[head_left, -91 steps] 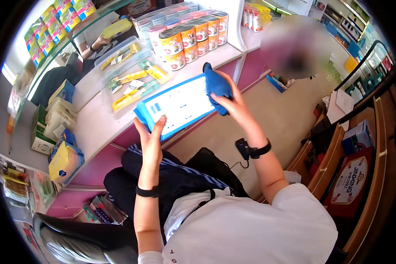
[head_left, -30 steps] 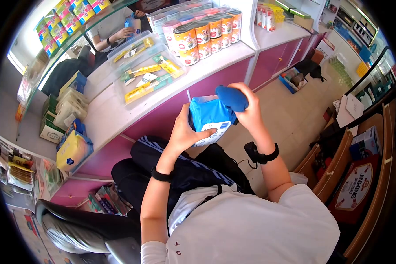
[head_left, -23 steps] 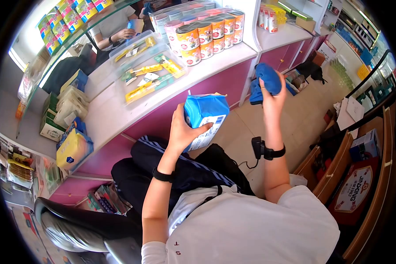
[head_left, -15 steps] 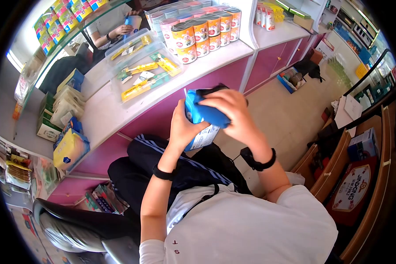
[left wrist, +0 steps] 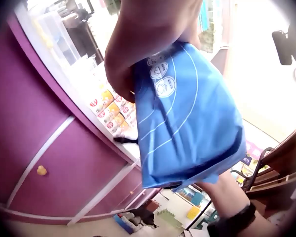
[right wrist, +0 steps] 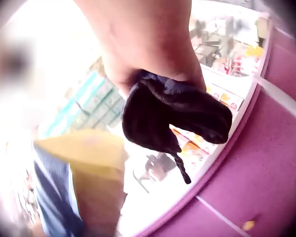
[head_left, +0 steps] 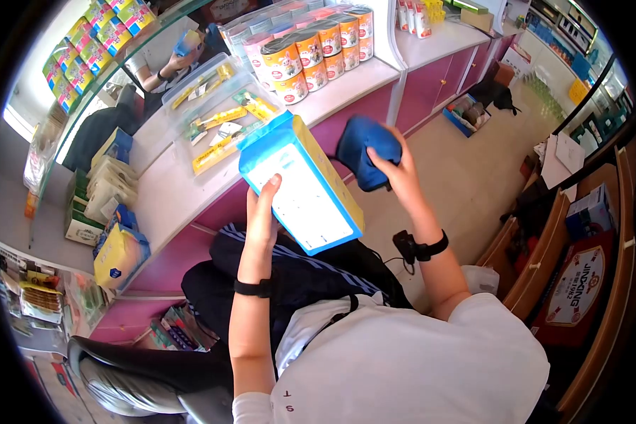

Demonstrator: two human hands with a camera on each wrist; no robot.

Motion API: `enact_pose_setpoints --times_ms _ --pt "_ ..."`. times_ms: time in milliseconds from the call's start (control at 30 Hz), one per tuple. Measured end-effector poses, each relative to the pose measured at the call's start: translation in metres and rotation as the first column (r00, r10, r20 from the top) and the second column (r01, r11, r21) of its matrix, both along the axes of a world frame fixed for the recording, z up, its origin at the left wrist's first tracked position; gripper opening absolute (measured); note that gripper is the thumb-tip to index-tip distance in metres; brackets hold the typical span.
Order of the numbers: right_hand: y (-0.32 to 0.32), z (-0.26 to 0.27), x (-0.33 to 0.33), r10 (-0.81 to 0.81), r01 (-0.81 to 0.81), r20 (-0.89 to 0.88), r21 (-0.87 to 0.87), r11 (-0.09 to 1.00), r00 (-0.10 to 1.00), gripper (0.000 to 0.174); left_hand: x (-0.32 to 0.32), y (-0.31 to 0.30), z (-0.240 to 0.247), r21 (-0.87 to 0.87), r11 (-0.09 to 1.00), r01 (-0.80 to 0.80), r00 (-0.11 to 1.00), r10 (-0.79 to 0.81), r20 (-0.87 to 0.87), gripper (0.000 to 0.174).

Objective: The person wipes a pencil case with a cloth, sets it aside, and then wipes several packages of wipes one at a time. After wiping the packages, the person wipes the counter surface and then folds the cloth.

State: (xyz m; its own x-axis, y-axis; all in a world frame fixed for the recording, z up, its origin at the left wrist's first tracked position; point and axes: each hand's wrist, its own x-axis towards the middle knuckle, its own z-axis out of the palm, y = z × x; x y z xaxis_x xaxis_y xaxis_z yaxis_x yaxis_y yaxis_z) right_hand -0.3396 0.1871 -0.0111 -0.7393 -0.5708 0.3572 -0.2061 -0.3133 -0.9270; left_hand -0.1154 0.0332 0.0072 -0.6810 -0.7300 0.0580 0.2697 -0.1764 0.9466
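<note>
My left hand (head_left: 260, 219) grips a soft rectangular pack (head_left: 305, 201) with blue edges, a white printed face and a yellow side, thumb across the white face. It is held up in front of the counter, one end reaching over the counter's edge. In the left wrist view the pack's blue surface (left wrist: 192, 118) fills the middle. My right hand (head_left: 401, 168) holds a bunched dark blue cloth (head_left: 364, 150), the thumb pressing into it. The cloth is just right of the pack, with a gap between them. In the right wrist view the cloth (right wrist: 153, 116) hangs from the fingers, a thin strap dangling.
The white counter (head_left: 166, 180) carries a clear plastic box (head_left: 184, 138) of yellow packets and a stack of orange cans (head_left: 283, 63). Blue-and-yellow packs (head_left: 120, 254) stand at its left. Wooden drawers (head_left: 537, 247) are at the right, a small carton (head_left: 466, 116) on the floor.
The cloth left the pack's end, came back over it, and is now apart at the right. The pack has turned from end-up to its white face and yellow side showing.
</note>
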Motion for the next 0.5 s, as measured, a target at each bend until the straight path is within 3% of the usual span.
enact_pose_setpoints --times_ms 67,133,200,267,400,500 --pt "0.000 0.030 0.015 0.087 -0.082 0.099 -0.058 0.995 0.991 0.055 -0.004 0.004 -0.011 0.014 1.000 0.018 0.999 -0.019 0.026 0.075" --pt "-0.008 0.043 0.022 0.247 -0.254 -0.071 -0.104 0.962 0.966 0.056 -0.009 0.009 -0.014 0.017 0.999 0.040 0.998 -0.041 0.049 0.080" --pt "-0.020 0.041 0.023 0.286 -0.317 -0.427 0.000 0.949 0.858 0.060 -0.012 0.015 -0.015 0.023 0.999 0.049 0.997 -0.050 0.062 0.079" --pt "-0.021 0.036 0.027 0.364 -0.365 -0.221 0.039 0.930 0.905 0.060 -0.010 0.010 -0.018 0.065 0.997 0.051 0.997 -0.055 0.053 0.078" --pt "-0.017 0.025 0.025 0.421 -0.419 -0.176 0.047 0.907 0.890 0.058 -0.011 0.001 -0.018 0.099 0.995 -0.011 0.997 0.003 0.078 0.073" --pt "-0.012 0.018 0.025 0.448 -0.442 -0.194 0.076 0.894 0.873 0.057 -0.010 -0.009 -0.015 0.206 0.978 0.016 1.000 -0.017 0.003 0.074"
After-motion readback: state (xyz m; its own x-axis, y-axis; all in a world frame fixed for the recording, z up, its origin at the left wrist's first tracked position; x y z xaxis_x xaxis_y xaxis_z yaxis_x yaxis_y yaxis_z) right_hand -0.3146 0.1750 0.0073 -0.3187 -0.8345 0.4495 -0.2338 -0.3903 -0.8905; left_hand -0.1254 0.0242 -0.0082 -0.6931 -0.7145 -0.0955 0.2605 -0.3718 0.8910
